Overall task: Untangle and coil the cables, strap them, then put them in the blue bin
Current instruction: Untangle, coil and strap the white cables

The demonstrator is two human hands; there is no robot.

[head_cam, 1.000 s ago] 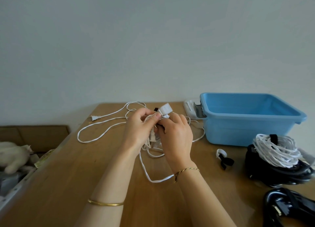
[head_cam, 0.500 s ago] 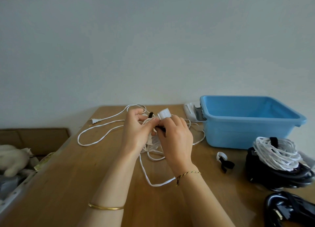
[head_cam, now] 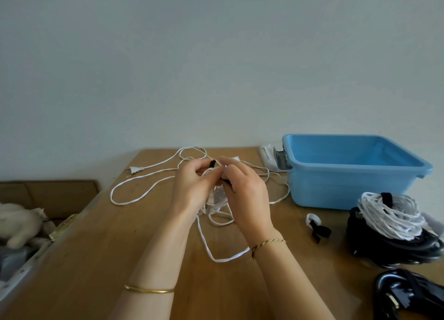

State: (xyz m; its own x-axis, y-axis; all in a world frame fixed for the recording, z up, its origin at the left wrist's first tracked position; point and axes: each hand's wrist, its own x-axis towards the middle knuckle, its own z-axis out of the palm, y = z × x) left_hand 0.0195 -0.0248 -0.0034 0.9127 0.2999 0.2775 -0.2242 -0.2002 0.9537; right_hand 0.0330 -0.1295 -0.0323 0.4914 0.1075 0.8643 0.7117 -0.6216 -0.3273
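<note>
A white flat cable (head_cam: 134, 190) sprawls in loose loops over the wooden table (head_cam: 96, 259), its plug (head_cam: 135, 169) lying at the far left. My left hand (head_cam: 192, 187) and my right hand (head_cam: 245, 190) meet above the tangle and both pinch a bunch of that cable where a short black strap (head_cam: 211, 163) sticks out between the fingers. The white end block of the cable is mostly hidden behind my right fingers. The blue bin (head_cam: 348, 170) stands at the right, with nothing visible inside.
A coiled white cable with a black strap (head_cam: 389, 214) rests on a black cable coil (head_cam: 394, 250) at the right edge. Another black cable (head_cam: 408, 295) lies at the bottom right. A loose white-and-black strap (head_cam: 317, 226) lies before the bin. A cardboard box (head_cam: 48, 194) and soft toy (head_cam: 19, 221) sit left.
The white end block, plainly seen above my fingers a second ago, has sunk behind my right hand. My fingers have shifted along the black strap; the hands moved slightly lower.
</note>
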